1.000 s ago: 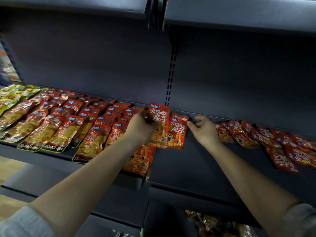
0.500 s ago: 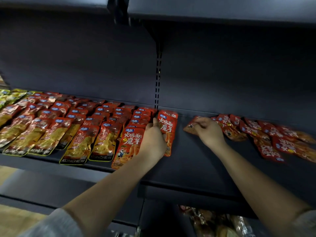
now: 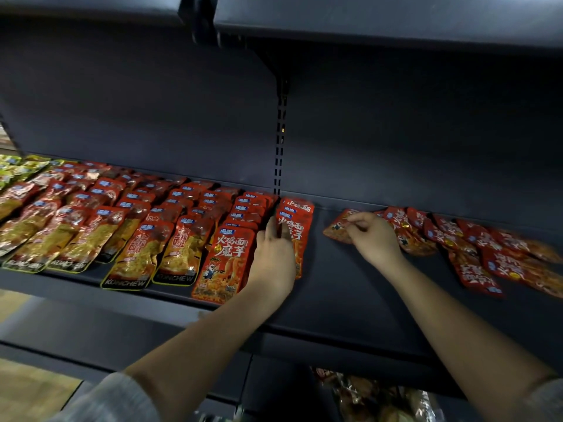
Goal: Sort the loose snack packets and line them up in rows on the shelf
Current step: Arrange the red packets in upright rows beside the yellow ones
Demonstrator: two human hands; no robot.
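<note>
Red and orange snack packets [image 3: 146, 226] lie in several neat rows on the left half of the dark shelf [image 3: 335, 300]. My left hand [image 3: 274, 254] rests with straight fingers on the rightmost row, a short stack of red packets [image 3: 300, 226] beside a front red packet [image 3: 225, 263]. A loose pile of red packets [image 3: 487, 254] is scattered on the shelf's right side. My right hand [image 3: 374, 236] pinches the leftmost loose packet [image 3: 338, 229] at its top edge, fingers curled.
An upper shelf [image 3: 365, 19] overhangs closely. A slotted upright [image 3: 280, 147] divides the back panel. Yellow-green packets [image 3: 12, 172] sit at far left. A lower shelf holds more bagged snacks [image 3: 365, 397]. Bare shelf lies between my hands.
My left hand brought the raised red packet down onto the rightmost row and now lies on it. My right hand reached right to the loose pile and pinched a packet.
</note>
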